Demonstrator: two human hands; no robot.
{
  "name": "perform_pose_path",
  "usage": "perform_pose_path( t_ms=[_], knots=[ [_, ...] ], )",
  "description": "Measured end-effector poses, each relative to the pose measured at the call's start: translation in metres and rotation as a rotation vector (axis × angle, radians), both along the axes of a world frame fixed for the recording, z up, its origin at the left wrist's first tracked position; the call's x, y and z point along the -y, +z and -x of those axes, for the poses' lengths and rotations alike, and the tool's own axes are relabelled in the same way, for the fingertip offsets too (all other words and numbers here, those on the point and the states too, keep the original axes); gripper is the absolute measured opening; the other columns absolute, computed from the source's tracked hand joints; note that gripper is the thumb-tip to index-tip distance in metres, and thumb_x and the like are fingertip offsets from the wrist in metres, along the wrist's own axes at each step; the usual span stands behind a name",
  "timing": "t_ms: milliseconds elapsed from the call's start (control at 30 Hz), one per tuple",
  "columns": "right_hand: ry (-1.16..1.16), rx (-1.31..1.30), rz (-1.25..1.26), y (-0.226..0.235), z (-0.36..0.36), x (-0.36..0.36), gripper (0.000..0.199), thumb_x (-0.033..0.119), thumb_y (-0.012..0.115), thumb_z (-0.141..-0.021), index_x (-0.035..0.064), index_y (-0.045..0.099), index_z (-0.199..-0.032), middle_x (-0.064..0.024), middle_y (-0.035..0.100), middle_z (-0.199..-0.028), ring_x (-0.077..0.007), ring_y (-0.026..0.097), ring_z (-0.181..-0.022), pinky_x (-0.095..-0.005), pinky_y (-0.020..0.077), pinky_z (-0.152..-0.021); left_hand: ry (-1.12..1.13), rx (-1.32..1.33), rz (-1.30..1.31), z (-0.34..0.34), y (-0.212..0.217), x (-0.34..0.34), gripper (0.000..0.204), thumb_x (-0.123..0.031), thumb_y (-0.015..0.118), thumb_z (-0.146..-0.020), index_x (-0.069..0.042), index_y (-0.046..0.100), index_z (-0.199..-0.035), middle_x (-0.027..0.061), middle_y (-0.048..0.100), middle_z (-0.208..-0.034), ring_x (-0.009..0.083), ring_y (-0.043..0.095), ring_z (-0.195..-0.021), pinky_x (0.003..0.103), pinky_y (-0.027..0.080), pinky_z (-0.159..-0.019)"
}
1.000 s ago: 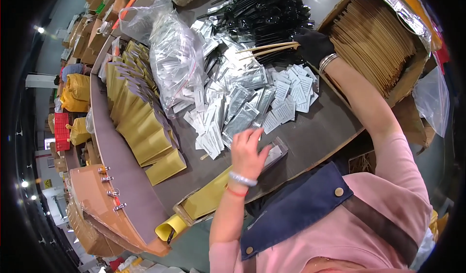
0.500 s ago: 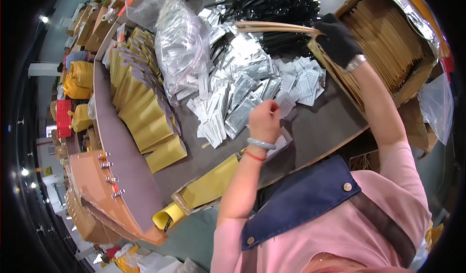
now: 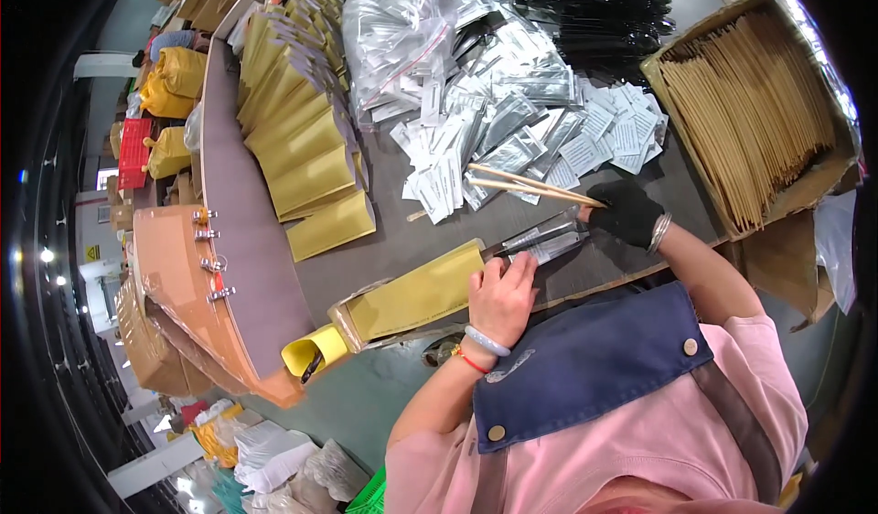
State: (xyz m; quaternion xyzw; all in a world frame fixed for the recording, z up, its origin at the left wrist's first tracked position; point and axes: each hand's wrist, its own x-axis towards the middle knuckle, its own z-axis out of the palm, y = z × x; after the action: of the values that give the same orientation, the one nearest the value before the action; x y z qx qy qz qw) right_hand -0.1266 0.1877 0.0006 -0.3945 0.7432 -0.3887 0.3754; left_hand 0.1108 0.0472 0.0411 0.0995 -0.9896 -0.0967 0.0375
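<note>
Noted two wooden sticks (image 3: 553, 191) pinched in the gloved right hand (image 3: 626, 214), angled lengthwise leftward and away from the body, just beyond a clear sleeve (image 3: 558, 243) on the surface (image 3: 402, 244), with the bare left hand (image 3: 503, 296) apart, at the sleeve's left end; cannot tell whether gripping.

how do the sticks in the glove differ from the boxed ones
The held sticks are few and splayed; the boxed sticks are many, packed side by side. The held sticks are in the gloved right hand; the boxed sticks sit in a cardboard box. Both are slender and tan.
</note>
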Motion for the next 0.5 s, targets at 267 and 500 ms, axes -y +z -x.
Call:
perform_pose_path(
  t_ms=[267,500],
  knots=[
    [0.177,-0.568,0.221,0.011,0.002,-0.022,0.034,0.012,0.071,-0.075,0.0137,0.067,-0.110,-0.0094,0.055,-0.076,-0.0266,0.056,-0.073,-0.0382,0.0449,-0.061,0.200,-0.099,-0.119,-0.034,0.017,0.045,0.063,-0.033,0.080,-0.066,-0.008,0.061,-0.120,0.0068,0.055,-0.124,0.0321,0.046,-0.114,0.046,0.033,-0.100],
    [0.368,-0.779,0.113,0.004,-0.004,-0.009,0.039,0.018,0.071,-0.076,0.0181,0.066,-0.114,-0.0092,0.057,-0.082,-0.0273,0.055,-0.077,-0.0374,0.0455,-0.066,0.126,-0.010,-0.125,-0.031,0.017,0.058,0.072,-0.034,0.083,-0.059,-0.005,0.060,-0.121,0.0077,0.055,-0.123,0.0326,0.046,-0.112,0.046,0.035,-0.100]
  ],
)
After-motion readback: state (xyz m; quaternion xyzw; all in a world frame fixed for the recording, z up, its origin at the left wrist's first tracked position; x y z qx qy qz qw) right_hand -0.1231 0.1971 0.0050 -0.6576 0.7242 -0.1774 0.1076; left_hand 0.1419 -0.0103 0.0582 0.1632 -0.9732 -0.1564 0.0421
